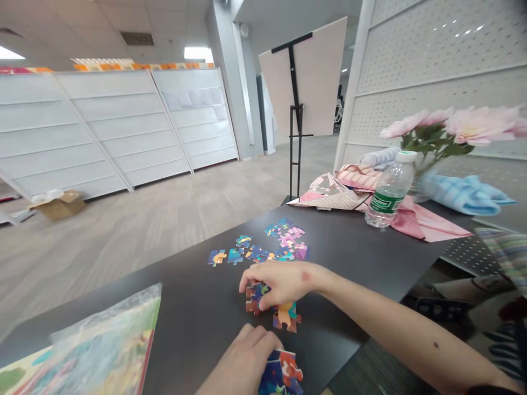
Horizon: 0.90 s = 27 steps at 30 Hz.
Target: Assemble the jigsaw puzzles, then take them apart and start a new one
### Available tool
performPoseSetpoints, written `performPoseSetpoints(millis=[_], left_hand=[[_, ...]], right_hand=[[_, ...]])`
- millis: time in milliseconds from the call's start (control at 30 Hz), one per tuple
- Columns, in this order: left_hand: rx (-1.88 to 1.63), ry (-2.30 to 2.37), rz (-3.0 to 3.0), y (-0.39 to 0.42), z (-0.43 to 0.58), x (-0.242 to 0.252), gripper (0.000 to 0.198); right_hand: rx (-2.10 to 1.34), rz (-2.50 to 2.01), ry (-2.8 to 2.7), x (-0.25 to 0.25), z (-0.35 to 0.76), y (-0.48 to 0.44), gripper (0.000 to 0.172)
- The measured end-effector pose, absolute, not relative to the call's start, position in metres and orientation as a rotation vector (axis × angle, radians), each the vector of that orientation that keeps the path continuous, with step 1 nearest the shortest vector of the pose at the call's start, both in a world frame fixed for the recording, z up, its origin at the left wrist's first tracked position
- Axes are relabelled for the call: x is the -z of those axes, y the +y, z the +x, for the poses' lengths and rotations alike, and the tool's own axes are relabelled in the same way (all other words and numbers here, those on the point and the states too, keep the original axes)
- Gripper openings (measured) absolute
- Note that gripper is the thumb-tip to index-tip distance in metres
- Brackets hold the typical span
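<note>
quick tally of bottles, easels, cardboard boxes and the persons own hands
clear plastic water bottle with green label: 1
black metal easel: 1
open brown cardboard box: 1
bare left hand and bare right hand: 2
total: 5

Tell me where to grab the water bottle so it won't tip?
Wrap your hand around the middle of the plastic water bottle, at its green label, coming from the near side over the black table. It stands upright, and that wide part should fit a hand best; the neck is narrow. Nothing stands in front of it on that side.
</note>
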<state>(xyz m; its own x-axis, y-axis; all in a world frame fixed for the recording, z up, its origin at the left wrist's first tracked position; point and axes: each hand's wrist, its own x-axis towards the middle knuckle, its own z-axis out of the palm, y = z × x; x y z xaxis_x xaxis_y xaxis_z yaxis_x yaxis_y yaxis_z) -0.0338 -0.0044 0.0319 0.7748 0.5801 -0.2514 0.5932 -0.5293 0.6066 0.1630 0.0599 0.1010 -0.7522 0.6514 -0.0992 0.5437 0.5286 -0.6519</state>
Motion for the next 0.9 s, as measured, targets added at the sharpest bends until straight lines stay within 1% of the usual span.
performPoseSetpoints(millis=[133,200,267,333,400,467,500,600,667,800,900], left_hand=[[0.042,0.866,2.219,-0.007,-0.033,-0.038,0.039],[0.004,0.894,2.193,-0.006,-0.04,-0.049,0.05],[-0.061,0.96,2.155,-0.005,-0.05,-0.062,0.067],[-0.108,0.983,2.129,-0.004,-0.057,-0.07,0.079],[-0.052,0.967,2.15,-0.003,-0.055,-0.067,0.088],[0.057,1.017,2.218,-0.005,-0.045,-0.052,0.092],[0.101,1.086,2.256,-0.006,-0.039,-0.042,0.089],[-0.004,1.199,2.365,-0.01,-0.025,-0.014,0.071],[-0.044,1.18,2.378,-0.011,-0.023,-0.01,0.067],[-0.03,1.099,2.328,-0.004,-0.036,-0.035,0.071],[-0.128,1.062,2.269,0.002,-0.049,-0.058,0.059]], right_hand=[[-1.151,-1.135,-2.348,-0.108,0.186,0.04,0.045],[-1.147,-1.233,-2.298,-0.099,0.193,0.021,0.049],[-1.036,-1.384,-2.255,-0.086,0.195,0.001,0.053],[-0.91,-1.524,-2.2,-0.073,0.194,-0.017,0.058],[-0.826,-1.615,-2.151,-0.064,0.192,-0.029,0.06],[-0.78,-1.65,-2.117,-0.06,0.188,-0.035,0.06],[-0.764,-1.651,-2.109,-0.06,0.186,-0.037,0.059],[-0.745,-1.634,-2.095,-0.063,0.179,-0.038,0.053],[-0.767,-1.584,-2.076,-0.065,0.176,-0.035,0.05],[-0.775,-1.456,-2.075,-0.064,0.177,-0.015,0.054],[-0.755,-1.457,-2.216,-0.066,0.183,0.013,0.056]])
